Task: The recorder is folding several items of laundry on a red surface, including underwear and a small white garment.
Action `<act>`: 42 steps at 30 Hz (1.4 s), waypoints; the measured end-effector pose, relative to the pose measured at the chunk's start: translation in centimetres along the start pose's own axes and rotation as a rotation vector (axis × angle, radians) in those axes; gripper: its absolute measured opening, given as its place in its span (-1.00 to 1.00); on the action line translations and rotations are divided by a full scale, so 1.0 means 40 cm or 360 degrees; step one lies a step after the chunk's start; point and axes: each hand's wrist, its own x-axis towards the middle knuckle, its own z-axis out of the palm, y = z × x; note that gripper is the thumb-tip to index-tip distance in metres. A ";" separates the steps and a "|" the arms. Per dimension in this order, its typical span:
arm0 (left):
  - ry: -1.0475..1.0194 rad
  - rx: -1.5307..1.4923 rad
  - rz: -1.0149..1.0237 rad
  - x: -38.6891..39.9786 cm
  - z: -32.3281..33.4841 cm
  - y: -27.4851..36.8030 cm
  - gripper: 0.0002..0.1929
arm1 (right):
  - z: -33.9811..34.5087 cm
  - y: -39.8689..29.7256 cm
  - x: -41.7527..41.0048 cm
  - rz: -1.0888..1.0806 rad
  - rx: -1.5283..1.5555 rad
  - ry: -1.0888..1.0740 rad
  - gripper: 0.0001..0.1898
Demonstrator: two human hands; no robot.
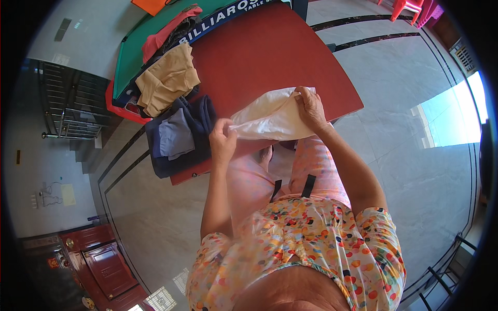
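Observation:
A white cloth garment (272, 116) is stretched between my two hands over the near edge of the red tabletop (264, 62). My left hand (223, 140) pinches its left end between thumb and fingers. At the upper right corner, my right hand (310, 109) grips the fabric. The garment looks folded or doubled; its exact kind cannot be told. Left of my left hand lie dark navy clothes (202, 116) with a folded grey-blue garment (176, 136) on top. Beyond them, a tan garment (169, 79) rests over the edge of the green-topped table.
A pink garment (165, 33) and dark patterned cloth lie on the green billiard table (130, 58). A red plastic item (124, 110) shows under its corner. Red and pink plastic chairs (406, 7) stand at the far right. Metal railings (72, 101) are at left.

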 end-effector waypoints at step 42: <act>-0.0367 0.1313 0.0467 0.016 0.153 0.013 -0.49 | 0.042 -0.106 -0.038 0.0087 -0.1030 -0.0509 -0.44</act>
